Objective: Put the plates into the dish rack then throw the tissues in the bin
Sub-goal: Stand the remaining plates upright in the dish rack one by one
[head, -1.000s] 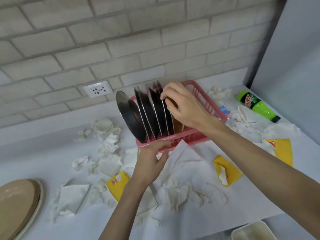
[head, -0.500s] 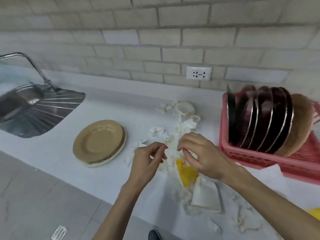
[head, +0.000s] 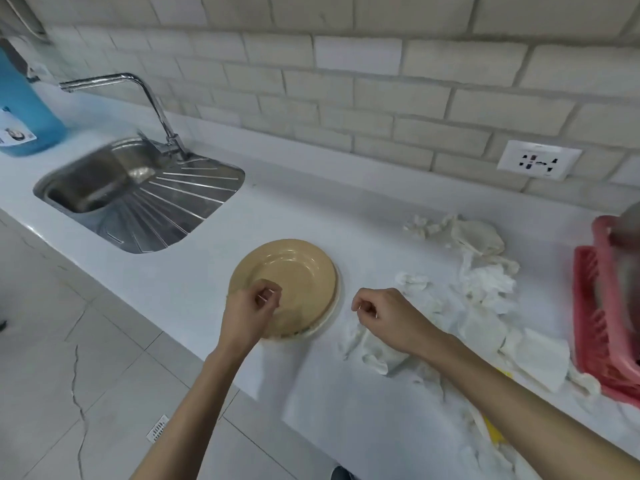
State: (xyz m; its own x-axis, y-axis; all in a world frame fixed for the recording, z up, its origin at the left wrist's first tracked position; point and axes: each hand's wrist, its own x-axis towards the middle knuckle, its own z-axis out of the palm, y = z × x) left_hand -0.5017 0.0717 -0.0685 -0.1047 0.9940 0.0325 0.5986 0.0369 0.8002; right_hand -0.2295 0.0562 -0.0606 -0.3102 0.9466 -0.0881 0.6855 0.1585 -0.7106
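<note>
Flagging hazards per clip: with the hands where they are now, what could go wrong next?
1. The stacked tan plates sit near the counter's front edge. A one-sided lift by the left hand could perhaps tip one onto the floor.
2. Loose tissues lie between the plates and the pink dish rack. A plate carried low might sweep some off the counter.

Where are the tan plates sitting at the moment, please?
In the head view, the tan plates are stacked on the white counter near centre, between the sink to their left and the tissues to their right, partly under the left hand.
</note>
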